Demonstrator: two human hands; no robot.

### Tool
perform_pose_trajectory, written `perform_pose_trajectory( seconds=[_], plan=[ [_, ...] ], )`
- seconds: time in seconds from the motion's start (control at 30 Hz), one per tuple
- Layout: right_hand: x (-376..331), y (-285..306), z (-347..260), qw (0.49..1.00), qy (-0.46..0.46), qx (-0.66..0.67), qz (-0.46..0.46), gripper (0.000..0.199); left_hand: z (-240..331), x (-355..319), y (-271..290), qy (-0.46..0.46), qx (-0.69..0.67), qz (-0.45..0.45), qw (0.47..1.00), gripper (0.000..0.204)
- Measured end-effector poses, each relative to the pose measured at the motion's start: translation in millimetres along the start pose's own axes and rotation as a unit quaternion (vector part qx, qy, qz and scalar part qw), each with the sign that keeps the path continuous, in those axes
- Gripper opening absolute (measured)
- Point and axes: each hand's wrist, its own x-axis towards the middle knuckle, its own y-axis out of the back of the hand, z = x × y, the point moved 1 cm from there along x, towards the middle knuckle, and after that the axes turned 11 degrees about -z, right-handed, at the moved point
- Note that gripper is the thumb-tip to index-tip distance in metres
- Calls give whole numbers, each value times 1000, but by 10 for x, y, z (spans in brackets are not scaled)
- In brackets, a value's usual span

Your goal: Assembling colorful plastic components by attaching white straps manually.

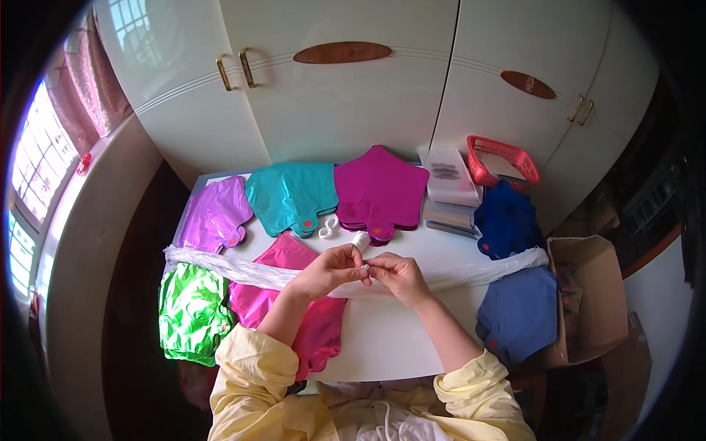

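Over the middle of the table, my left hand [331, 270] and my right hand [401, 279] meet with fingertips pinched together. A tiny whitish bit shows between them, too small to name. Beneath my hands a long bundle of white strands [246, 270] stretches across the table from left to right. Just beyond my fingers lies a small white piece [360, 239], partly hidden by my left hand. White ring-shaped handles [328, 228] rest beside it. Partly under the bundle and my left forearm is a stack of flat pink foil balloons [320, 331].
Flat foil balloons in purple [213, 213], teal [294, 192], magenta [379, 187], green [193, 312], dark blue [507, 220] and grey-blue [521, 312] surround the white table [397, 345]. Stacked cards [450, 184] and a red basket [478, 173] stand far right, a cardboard box [603, 309] nearer.
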Motion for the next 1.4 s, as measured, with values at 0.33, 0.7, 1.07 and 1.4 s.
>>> perform_pose_trajectory(
  seconds=[0.33,0.7,1.07,1.4],
  plan=[
    [15,38,-27,998,-11,-21,-54,11,28,-64,101,-11,-53,-41,998,19],
    [214,-37,-102,998,-38,-56,-16,17,87,-123,185,-80,-28,18,996,19],
    [235,-167,-279,959,-8,-282,-9,16,36,-111,249,-58,95,45,993,16],
    [251,-229,-365,895,68,-439,22,7,115,-144,189,-37,78,71,994,19]
  ],
)
